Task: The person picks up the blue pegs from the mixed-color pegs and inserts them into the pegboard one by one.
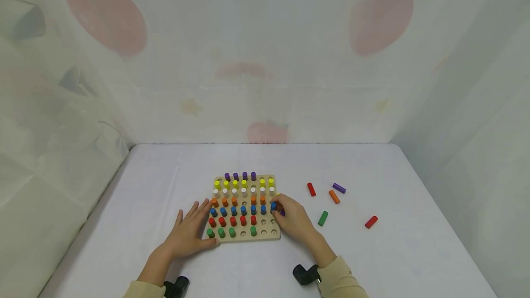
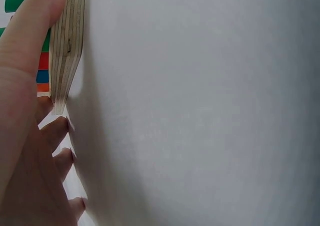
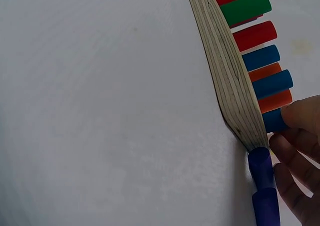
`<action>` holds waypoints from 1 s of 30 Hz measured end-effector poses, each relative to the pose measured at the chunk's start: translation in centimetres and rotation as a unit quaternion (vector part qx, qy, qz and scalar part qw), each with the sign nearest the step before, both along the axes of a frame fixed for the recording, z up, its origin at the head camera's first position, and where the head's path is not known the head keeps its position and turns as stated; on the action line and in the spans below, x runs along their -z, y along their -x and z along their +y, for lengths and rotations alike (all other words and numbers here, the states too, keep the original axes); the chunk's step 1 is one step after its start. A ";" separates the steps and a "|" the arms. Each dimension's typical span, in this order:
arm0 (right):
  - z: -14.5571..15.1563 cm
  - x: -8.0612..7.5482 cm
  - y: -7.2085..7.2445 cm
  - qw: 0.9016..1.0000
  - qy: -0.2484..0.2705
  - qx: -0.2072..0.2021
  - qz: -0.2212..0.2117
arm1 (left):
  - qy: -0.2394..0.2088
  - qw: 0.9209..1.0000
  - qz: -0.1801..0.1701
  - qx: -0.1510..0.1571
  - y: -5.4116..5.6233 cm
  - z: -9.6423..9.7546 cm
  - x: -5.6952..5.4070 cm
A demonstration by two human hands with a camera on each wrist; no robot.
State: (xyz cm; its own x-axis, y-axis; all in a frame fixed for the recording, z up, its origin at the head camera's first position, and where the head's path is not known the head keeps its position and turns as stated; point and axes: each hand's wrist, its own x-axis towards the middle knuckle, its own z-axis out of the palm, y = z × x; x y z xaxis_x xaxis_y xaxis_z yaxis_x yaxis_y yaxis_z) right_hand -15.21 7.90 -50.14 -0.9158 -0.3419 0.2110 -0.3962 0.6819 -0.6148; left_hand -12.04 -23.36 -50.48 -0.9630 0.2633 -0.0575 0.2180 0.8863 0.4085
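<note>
A wooden pegboard (image 1: 258, 238) holds rows of coloured pegs: purple, yellow, white, orange, blue, red and green. At the right end of the blue row, my right hand (image 1: 295, 219) pinches a blue peg (image 3: 274, 120) between thumb and fingers; the peg stands at the board, its lower end hidden. My left hand (image 1: 188, 233) rests along the board's left side with fingers spread, the thumb touching the near left corner. Beside the board's edge, under my right hand, lie purple pegs (image 3: 261, 168). Several holes at the near right of the board show no peg.
Loose pegs lie on the white table to the right: a red peg (image 1: 311, 189), a purple peg (image 1: 339, 188), an orange peg (image 1: 334, 197), a green peg (image 1: 323, 218) and another red peg (image 1: 371, 222). A printed curtain (image 1: 265, 105) hangs behind the table.
</note>
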 end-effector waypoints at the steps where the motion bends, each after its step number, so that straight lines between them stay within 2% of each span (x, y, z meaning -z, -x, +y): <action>1: 0.0 0.0 0.0 1.000 -0.002 0.000 -0.001 | 0.000 1.000 0.000 0.000 0.0 0.0 0.0; 24: 0.3 -0.3 -0.1 1.000 -0.018 -0.010 0.008 | 0.001 1.000 -0.003 0.000 -0.1 -0.1 -0.3; 30: 0.5 -0.5 -0.1 1.000 -0.021 -0.013 -0.012 | 0.002 1.000 -0.006 0.001 -0.1 0.1 -0.6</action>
State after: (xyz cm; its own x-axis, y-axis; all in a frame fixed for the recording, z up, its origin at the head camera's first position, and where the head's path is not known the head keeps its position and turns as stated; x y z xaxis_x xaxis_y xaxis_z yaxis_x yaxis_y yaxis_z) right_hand -15.07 8.40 -49.67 -0.9107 -0.3744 0.1745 -0.4005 0.6967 -0.5951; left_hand -11.93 -23.22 -49.87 -0.9616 0.2654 -0.0705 0.2149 0.8872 0.4082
